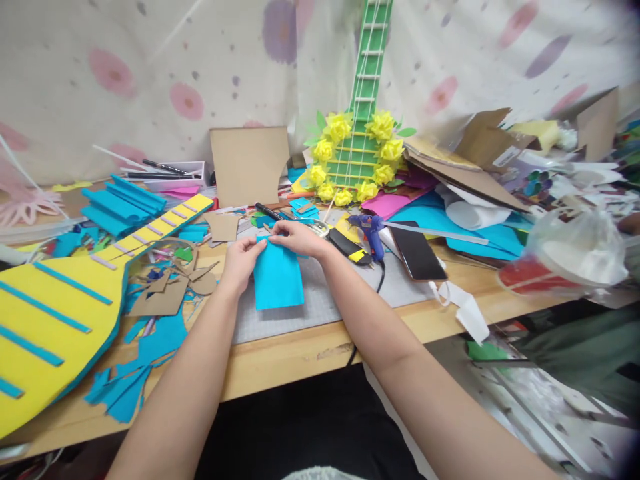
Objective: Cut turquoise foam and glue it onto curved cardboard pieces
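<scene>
A piece of blue paper point(279, 277) hangs over the grey cutting mat point(320, 315), its far edge pinched in both hands. My left hand point(243, 261) grips the far left corner between thumb and fingers. Along the same edge, farther right, my right hand point(299, 239) is closed on the paper, its fingertips bent over the top. Just beyond the right hand lie scissors point(320, 228), partly hidden. To the right are a yellow-and-black utility knife point(349, 247) and a blue glue gun point(371, 233).
A yellow paper guitar point(65, 293) fills the left side, beside blue scraps point(163, 340) and cardboard pieces point(160, 297). At the back stands a green guitar point(367, 87) with yellow flowers. A phone point(417, 250) and a bagged red-and-white cup point(555, 263) are on the right.
</scene>
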Motion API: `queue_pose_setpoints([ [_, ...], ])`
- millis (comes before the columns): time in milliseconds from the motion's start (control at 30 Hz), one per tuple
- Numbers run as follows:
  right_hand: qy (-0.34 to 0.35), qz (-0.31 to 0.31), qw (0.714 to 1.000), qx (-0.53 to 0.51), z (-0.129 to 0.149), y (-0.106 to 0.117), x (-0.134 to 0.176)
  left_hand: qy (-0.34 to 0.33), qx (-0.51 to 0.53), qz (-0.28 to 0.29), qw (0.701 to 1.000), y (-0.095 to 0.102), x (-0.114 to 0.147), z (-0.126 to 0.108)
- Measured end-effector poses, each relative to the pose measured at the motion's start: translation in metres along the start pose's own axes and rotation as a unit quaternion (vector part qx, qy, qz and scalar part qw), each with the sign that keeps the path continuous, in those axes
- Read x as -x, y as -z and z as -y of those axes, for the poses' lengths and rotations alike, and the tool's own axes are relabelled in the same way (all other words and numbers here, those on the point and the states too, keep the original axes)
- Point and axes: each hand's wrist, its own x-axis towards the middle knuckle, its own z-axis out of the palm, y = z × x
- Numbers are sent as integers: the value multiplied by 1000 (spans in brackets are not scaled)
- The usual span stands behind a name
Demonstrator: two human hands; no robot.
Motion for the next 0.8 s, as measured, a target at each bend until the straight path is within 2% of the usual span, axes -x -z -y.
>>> queue_pose_setpoints([
  [167, -23, -44, 998, 33, 0, -7, -3, -9, -24, 2, 1000, 0, 3, -4],
  [333, -40, -58, 995, 75, 0, -16, -5, -23, -22, 16, 999, -1, 5, -1],
  [500, -22, -87, 991, 101, 0, -22, -4, -63, -20, 12, 998, -1, 2, 2],
  [667, 3, -89, 994, 57, -1, -22, -3, -72, -25, 7, 997, 0, 1, 2],
  [800, 8, -87, 996, -36, -4, -19, -6, -89, -56, -24, 994, 2, 0, 4],
])
